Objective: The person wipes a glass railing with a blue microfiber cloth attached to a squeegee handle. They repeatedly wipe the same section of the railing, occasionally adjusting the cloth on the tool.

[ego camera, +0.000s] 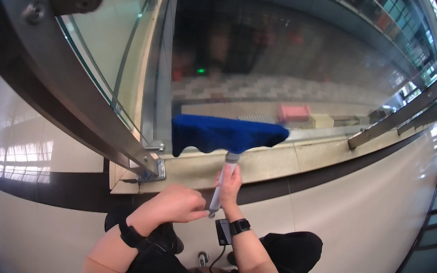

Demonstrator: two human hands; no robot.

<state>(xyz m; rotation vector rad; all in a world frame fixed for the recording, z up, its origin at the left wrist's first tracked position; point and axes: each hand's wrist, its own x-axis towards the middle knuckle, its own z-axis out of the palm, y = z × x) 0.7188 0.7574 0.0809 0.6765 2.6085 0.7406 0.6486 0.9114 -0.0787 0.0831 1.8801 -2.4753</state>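
My right hand grips the pale handle of a T-shaped window washer. Across its head is a dark blue cloth cover with a ragged lower edge. The head is held up in front of a glass balustrade panel; whether it touches the glass I cannot tell. My left hand is just left of the handle's lower end, its fingers curled and one digit reaching towards the end ring. Whether it pinches or touches that end is unclear.
A metal railing post leans across the left, bolted at a foot plate. Another post stands at right. A stone ledge and dark floor strip run along the glass. A lower floor with a pink box shows through it.
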